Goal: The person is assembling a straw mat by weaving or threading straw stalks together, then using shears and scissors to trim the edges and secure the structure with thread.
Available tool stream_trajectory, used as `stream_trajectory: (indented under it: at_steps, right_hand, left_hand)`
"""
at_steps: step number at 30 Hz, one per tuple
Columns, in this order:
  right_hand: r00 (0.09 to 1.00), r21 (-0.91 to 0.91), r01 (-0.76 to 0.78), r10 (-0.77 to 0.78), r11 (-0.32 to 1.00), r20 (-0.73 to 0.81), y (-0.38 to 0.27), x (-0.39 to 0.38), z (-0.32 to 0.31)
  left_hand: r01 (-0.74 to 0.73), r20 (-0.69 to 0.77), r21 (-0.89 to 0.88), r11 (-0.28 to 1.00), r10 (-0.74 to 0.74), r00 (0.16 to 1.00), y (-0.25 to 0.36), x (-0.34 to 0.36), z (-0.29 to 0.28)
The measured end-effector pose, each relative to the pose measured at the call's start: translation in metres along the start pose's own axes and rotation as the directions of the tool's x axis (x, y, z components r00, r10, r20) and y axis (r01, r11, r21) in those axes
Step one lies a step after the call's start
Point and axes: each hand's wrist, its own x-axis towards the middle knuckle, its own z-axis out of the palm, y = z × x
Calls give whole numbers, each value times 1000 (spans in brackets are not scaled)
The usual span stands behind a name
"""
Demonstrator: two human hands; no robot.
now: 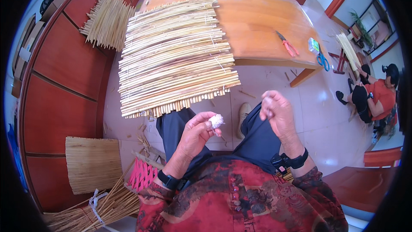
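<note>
My left hand (198, 134) is closed around a small ball of white string (216, 121), held above my lap. My right hand (277, 111) is raised to the right of it, fingers curled together and slightly blurred; whatever they pinch, if anything, is too small to make out. In front of me, a mat of thin straw-coloured sticks (176, 56) rests on the left part of the wooden table (257, 17). Rows of white string ties cross it. Its near edge hangs out past the table, over my knees.
On the table's right lie red-handled pliers (288, 46), a small green-and-white box (313, 45) and blue-handled scissors (322, 61). Red cabinets (64, 73) line the left. A smaller mat (93, 163) leans there near tied sticks (111, 204). Another person (377, 94) sits at right.
</note>
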Motion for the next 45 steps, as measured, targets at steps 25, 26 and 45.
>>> stream_trajectory:
  at_steps: [25,26,45]
  right_hand:
    - [989,159,118,-102,980,-106,-14,-13,-69]
    - [984,170,142,-120,975,-129,-19,-11,-76]
    - [859,153,279,-175,948,-482,-46,9,-174]
  left_hand:
    - [237,125,320,917,-289,949,5,76,75]
    - [209,137,400,892,-284,949,3,84,75]
    - [273,169,175,946,-302,938,-24,282,128]
